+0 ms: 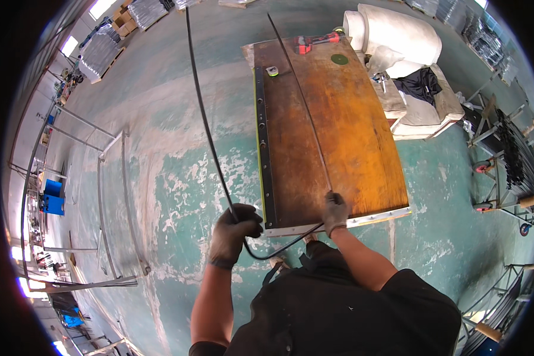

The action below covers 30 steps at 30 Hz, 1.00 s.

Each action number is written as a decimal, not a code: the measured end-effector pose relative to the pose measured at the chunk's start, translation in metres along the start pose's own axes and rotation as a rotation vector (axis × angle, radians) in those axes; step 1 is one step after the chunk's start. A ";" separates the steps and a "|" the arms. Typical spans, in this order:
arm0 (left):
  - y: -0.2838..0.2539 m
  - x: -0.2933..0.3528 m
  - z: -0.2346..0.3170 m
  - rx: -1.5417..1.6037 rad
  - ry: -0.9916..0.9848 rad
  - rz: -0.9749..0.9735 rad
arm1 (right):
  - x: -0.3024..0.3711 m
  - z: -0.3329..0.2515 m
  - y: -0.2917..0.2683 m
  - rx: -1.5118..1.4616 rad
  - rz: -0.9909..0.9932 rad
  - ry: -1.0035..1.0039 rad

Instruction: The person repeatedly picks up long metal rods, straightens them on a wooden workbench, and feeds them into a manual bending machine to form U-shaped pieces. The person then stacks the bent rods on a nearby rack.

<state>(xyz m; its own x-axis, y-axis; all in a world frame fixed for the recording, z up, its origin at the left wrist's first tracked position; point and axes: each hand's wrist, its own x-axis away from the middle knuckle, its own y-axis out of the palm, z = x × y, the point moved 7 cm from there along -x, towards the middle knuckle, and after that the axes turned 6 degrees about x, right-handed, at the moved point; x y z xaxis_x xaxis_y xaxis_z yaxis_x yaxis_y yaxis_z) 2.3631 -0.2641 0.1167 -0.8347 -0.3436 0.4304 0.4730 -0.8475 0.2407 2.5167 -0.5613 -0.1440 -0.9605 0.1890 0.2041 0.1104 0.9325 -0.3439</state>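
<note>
A: Main item, and its place?
B: One black bar [206, 121], long, bent to a U. Left leg above the floor [178, 172], left of the table [350, 136]. Right leg above the table top, reaching past its far edge in view. Bend just off the table's near left corner. Contact between bar and wood: cannot tell.

A: Progress?
B: Judged from its shape: U formed, both legs long and roughly matched. Bar held up, not set down, joined to nothing visible. Further work left: cannot tell.

A: Hands?
B: Left hand [236, 232], gloved, left of the table's near corner; forearm [212, 302] nearly upright in view. Fingers curled round the left leg, just above the bend. Right hand [336, 212], gloved, over the table's near edge; forearm [365, 258] slanting in from the lower right, back of the hand uppermost. Fingers closed round the bar at its right corner.

A: Sundries?
B: On the table: red power tool [315, 42] and green disc [339, 59], far end; tape measure [272, 71], far left. Beside the table, right: one pale sofa [400, 29].
</note>
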 end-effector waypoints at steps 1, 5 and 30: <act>-0.007 -0.023 -0.022 -0.077 -0.038 0.119 | -0.012 -0.004 -0.024 0.076 0.057 0.000; -0.010 -0.100 -0.114 -0.161 -0.084 0.188 | -0.059 0.058 -0.065 0.070 0.154 0.079; -0.017 -0.116 -0.190 -0.175 -0.087 0.406 | -0.047 -0.029 -0.107 0.421 -0.056 -0.085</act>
<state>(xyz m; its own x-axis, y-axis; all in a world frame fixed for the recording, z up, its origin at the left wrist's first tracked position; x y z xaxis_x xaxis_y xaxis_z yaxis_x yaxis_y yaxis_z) 2.3983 -0.2865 -0.1029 -0.5608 -0.6339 0.5327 0.6964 -0.7091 -0.1107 2.5577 -0.6611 -0.0898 -0.9816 0.0995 0.1631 -0.0393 0.7303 -0.6820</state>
